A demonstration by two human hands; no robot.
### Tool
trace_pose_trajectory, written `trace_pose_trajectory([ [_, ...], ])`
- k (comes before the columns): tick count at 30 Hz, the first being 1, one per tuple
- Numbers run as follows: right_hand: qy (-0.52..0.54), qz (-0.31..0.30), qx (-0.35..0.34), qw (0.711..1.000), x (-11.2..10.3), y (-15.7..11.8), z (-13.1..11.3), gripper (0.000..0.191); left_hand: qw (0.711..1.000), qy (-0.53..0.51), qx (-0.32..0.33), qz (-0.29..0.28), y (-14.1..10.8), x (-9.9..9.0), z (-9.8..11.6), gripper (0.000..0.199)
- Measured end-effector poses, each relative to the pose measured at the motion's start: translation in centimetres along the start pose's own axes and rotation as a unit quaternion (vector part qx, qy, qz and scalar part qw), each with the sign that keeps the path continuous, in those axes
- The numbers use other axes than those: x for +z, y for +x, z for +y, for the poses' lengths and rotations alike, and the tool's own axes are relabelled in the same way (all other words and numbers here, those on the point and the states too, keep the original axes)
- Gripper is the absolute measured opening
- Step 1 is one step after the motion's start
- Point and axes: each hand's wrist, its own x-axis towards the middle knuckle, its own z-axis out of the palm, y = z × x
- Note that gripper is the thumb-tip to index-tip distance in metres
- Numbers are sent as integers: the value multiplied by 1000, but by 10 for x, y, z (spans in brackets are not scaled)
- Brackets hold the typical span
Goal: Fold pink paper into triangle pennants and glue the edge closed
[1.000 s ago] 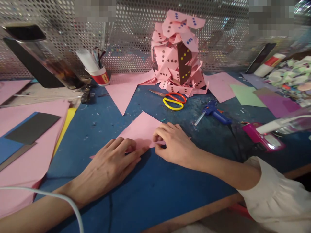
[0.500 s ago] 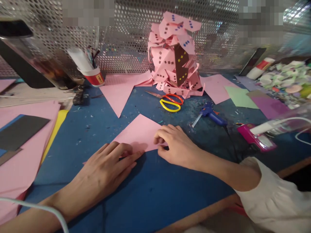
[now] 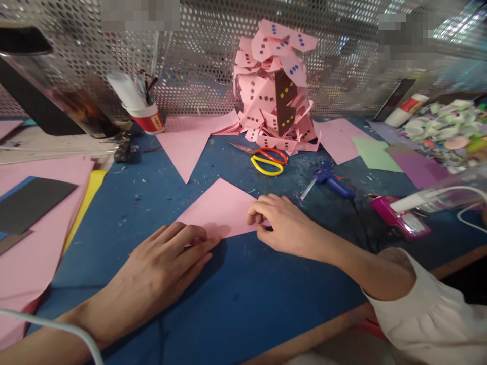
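Observation:
A pink sheet of paper (image 3: 222, 208), its top corner pointing away from me, lies folded on the blue tabletop. My left hand (image 3: 167, 258) is over its lower left part, fingers bent and thumb along the near edge, holding the paper down. At the right corner my right hand (image 3: 279, 223) has its fingers curled, with thumb and forefinger closed on the paper's edge; its tip is hidden by the fingers. Beyond the sheet are scissors (image 3: 268, 161) with red and yellow handles. A blue glue gun (image 3: 331, 180) lies to the right.
A pink paper tower (image 3: 258, 96) with small dark squares stands against the perforated metal panel (image 3: 205, 61). Pencils fill a red and white cup (image 3: 146, 120). Pink sheets (image 3: 34, 243) are stacked at left. A magenta device (image 3: 399, 215) sits right, near a pile of paper scraps (image 3: 449, 126).
My right hand has slid a little to the right along the paper's near edge. My left hand stays almost in place on the sheet.

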Motion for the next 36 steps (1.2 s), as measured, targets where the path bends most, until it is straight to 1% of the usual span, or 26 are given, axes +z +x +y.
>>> trace_pose_trajectory([
  [4, -1, -7, 2, 1000, -4, 0, 1, 22, 1000, -3, -13, -4, -1, 0, -1, 26],
  [7, -9, -14, 13, 1000, -7, -1, 3, 23, 1000, -9, -16, -8, -3, -2, -2, 28],
  [10, -20, -16, 27, 999, -12, -2, 8, 24, 1000, -11, -17, -9, -5, -1, -3, 32],
  [13, -23, -19, 28, 999, -17, -5, 14, 24, 1000, -9, -24, -10, -8, 1, -4, 30],
  [18, -6, -40, 24, 999, -23, -11, 21, 28, 1000, 1, -16, -3, -10, 2, -5, 27],
  [24, 6, -52, 15, 999, -27, -13, 26, 34, 999, -10, -37, -21, -11, -5, -2, 26],
  [29, 6, -53, 15, 998, -27, -13, 28, 35, 999, -15, -43, -27, -12, -10, 0, 25],
  [36, -6, -49, 6, 999, -25, -13, 30, 35, 998, -14, -62, -21, -25, -18, -6, 22],
])
